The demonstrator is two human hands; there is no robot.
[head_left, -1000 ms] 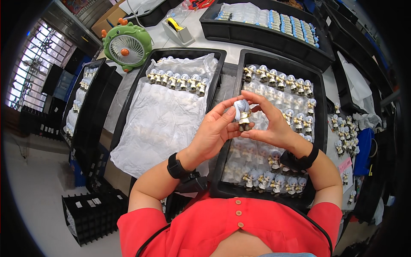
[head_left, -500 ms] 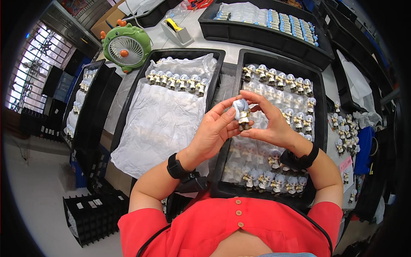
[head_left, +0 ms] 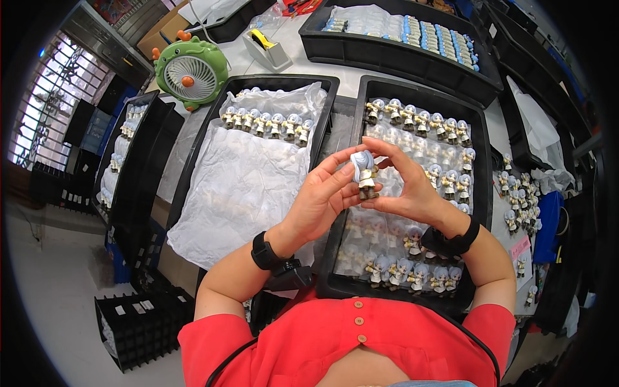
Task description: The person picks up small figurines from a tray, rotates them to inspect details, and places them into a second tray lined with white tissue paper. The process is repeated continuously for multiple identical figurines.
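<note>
Between both hands I hold a small figurine [head_left: 365,174] upright, with pale blue hair, white and gold clothes and dark boots. My left hand [head_left: 326,188] grips its left side, thumb against the hair and fingers behind it. My right hand [head_left: 412,187] curves round the other side, its fingertips at the head and thumb by the boots. Below my hands lies a black tray [head_left: 358,122] with rows of similar figurines, some under clear film. To its left, another black tray [head_left: 193,164] bears one open row of figurines above white wrapping sheet [head_left: 245,174].
A green fan [head_left: 191,71] and a tape dispenser [head_left: 267,51] stand behind the left tray. A third tray [head_left: 400,55] with blue-topped pieces sits at the back. Loose figurines [head_left: 521,200] cluster on the right, near a blue object [head_left: 548,226]. More trays stand on the left.
The figurine has turned slightly between my fingers, and its boots show a little more. My hands have otherwise stayed in place.
</note>
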